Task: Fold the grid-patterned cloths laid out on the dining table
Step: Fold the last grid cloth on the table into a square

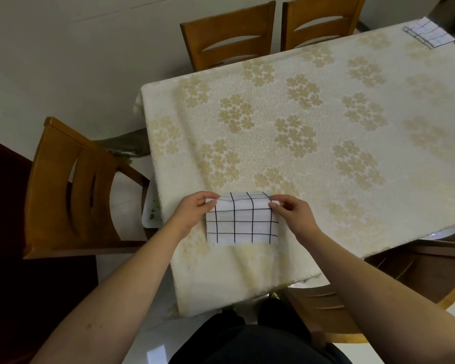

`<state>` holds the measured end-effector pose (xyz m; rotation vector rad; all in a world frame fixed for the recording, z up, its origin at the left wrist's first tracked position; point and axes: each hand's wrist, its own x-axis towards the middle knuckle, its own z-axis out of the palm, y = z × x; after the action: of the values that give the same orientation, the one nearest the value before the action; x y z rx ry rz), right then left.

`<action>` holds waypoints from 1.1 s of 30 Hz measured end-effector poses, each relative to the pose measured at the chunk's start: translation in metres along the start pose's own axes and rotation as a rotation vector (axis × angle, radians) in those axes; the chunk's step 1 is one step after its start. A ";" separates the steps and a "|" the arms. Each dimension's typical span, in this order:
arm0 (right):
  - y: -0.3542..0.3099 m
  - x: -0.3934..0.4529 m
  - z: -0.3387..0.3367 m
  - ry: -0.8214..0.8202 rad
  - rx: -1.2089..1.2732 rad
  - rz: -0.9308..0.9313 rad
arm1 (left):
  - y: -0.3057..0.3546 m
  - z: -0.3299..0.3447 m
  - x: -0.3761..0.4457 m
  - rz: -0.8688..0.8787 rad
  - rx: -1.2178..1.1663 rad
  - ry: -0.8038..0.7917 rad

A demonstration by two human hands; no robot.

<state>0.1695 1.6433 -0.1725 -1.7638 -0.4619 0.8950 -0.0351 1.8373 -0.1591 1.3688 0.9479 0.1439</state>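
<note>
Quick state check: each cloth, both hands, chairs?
near cloth: folded small, flat on the tablecloth, far edge pinched at both corners
left hand: pinches the cloth's far-left corner
right hand: pinches the far-right corner
far cloths: folded, stacked at the far right corner
tablecloth: spread, near corner hangs over the edge
chairs: pushed in at the table

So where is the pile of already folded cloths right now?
In the head view, the folded pile sits at the table's far right corner, well away from the cloth that the left hand and right hand pinch at the near edge.
</note>
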 end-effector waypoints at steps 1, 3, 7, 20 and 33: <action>-0.006 0.001 0.000 0.012 -0.001 -0.013 | 0.009 -0.001 0.001 0.024 0.013 0.022; -0.021 0.004 0.001 0.048 0.002 -0.053 | 0.028 -0.003 0.005 0.095 0.044 0.072; -0.048 0.011 0.002 0.113 0.062 -0.132 | 0.060 -0.007 0.012 0.236 0.051 0.158; 0.022 -0.026 0.004 0.112 -0.159 0.108 | -0.033 0.005 0.004 0.033 0.317 0.111; 0.042 -0.038 0.006 0.090 -0.460 0.154 | -0.069 0.012 0.003 -0.012 0.364 0.146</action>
<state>0.1354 1.6057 -0.1988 -2.2757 -0.5057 0.8566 -0.0548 1.8120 -0.2220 1.7041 1.1434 0.0635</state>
